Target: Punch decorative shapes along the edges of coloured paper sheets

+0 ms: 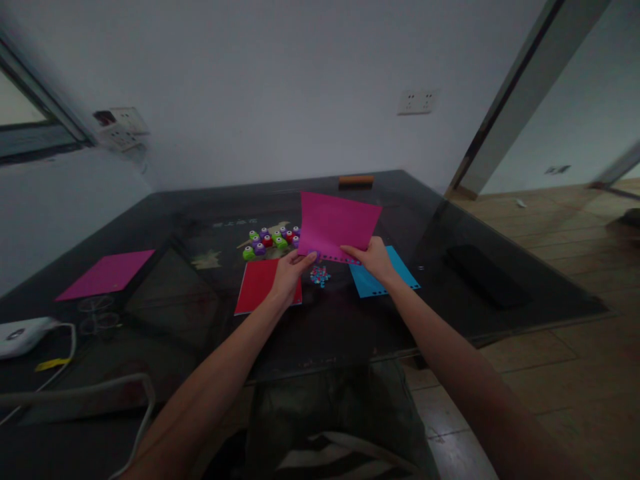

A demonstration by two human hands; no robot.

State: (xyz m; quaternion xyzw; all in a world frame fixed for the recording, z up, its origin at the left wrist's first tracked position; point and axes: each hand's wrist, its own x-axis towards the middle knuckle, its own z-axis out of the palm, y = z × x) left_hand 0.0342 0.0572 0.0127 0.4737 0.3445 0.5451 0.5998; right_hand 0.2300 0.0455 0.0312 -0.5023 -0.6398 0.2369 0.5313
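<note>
A sheet of magenta paper point(340, 223) is held up in front of me, with a row of punched holes along its lower edge. My right hand point(376, 259) pinches this sheet near its lower right corner. At the lower left edge, my left hand point(289, 273) is closed around a small purple craft punch point(315, 255), partly hidden by the fingers. Below them lies a little heap of blue and pink paper cut-outs point(320, 275). Under my left forearm rests a red sheet stack point(257, 287). A blue sheet point(369, 283) with holes along its near edge lies beneath my right wrist.
Several green, purple and red craft punches point(267, 241) stand behind the red stack. Another magenta sheet point(107, 275) lies at left, near a white device point(25, 337) with a cable. An orange-brown case point(356, 181) sits at the back; a black slab point(485, 275) lies right.
</note>
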